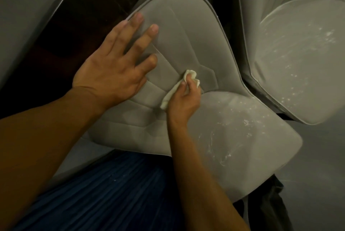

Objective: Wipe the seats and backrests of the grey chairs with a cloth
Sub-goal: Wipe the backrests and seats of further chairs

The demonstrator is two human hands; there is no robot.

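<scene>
On grey backrest (186, 31), left hand (110, 70) fingers (147, 36) spread flat, right hand (183, 100) fingers (189, 83) pinching cloth (172, 93), seat (242, 137) white-flecked.

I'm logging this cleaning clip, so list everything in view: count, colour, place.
near chair: one, grey, centre
other chair: one, grey, right, beside the first
streaks: many, white, on both seats
cloth: one, cream, low on the near chair's backrest
garment: one, dark blue, pleated, bottom
dark surface: one, brown-black, upper left
left hand: one, fingers spread, rests on the near chair's backrest
right hand: one, grips the cloth
</scene>
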